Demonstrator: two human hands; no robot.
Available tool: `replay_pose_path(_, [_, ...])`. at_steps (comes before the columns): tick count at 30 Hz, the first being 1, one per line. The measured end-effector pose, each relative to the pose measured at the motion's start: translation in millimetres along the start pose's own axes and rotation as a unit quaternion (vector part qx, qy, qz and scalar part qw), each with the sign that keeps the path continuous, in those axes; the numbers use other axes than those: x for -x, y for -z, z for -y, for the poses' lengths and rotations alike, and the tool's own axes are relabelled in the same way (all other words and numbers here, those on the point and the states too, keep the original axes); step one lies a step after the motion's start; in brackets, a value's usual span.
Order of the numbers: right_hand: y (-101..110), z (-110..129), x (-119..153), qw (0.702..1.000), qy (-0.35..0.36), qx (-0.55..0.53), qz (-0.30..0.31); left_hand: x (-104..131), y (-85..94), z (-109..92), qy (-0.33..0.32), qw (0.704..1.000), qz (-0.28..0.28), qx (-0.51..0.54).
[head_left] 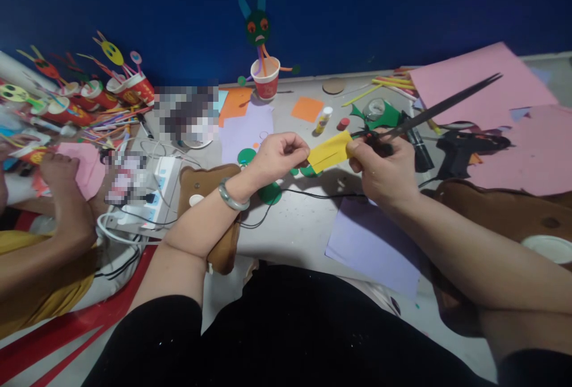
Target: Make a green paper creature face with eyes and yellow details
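A small piece of yellow paper point(329, 153) with a slit or crease along it is stretched between my two hands above the table. My left hand point(282, 159), with a jade-coloured bangle on its wrist, pinches the paper's left end. The right end is pinched by my right hand point(386, 164), which also holds a pair of scissors point(447, 102), blades pointing up and to the right. Green paper circles point(270, 193) lie under and beside my left hand. Below my right hand is a purple sheet point(370, 241).
A glue stick point(324, 119) stands behind the paper. A black glue gun point(469, 147) and pink sheets point(536, 155) lie at right. A red paper cup point(267, 80) holds a green puppet. A power strip point(158, 190) with cables lies left, near a co-worker's hand point(60, 169).
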State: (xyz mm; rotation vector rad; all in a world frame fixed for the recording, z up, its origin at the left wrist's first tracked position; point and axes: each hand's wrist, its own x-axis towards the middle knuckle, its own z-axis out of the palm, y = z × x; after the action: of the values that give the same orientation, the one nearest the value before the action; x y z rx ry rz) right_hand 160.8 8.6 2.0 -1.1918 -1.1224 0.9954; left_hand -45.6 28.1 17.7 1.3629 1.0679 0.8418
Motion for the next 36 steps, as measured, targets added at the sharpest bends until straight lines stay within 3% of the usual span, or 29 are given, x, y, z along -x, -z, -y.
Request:
replay_pose_path(8, [-1.0, -3.9, -3.5, 0.998, -0.023, -0.049, -0.017, -3.6, 2.9, 2.5, 0.0, 0.997, -0.07, 0.044])
replay_pose_path(13, [-4.2, -3.4, 6.5, 0.997, -0.061, -0.034, 0.021, -1.5, 1.2, 6.3, 0.011, 0.999, 0.015, 0.043])
replay_pose_path(20, [1.2, 3.9, -8.2, 0.994, -0.102, -0.037, 0.019, -2.1, 7.2, -2.5, 0.059, 0.997, 0.043, 0.032])
replay_pose_path(25, [7.2, -6.2, -14.1, 0.976, -0.165, 0.032, 0.138, 0.7, 6.3, -5.2, 0.034, 0.991, 0.115, -0.056])
replay_pose_path(30, [6.8, -1.8, -6.6, 0.961, -0.19, 0.078, 0.188, 0.8, 7.3, 0.1, 0.014, 0.991, 0.11, -0.075])
replay_pose_path(36, [4.3, 1.6, -4.0, 0.976, -0.152, 0.055, 0.147, -3.7, 6.1, 2.1, 0.06, 0.996, 0.067, 0.0])
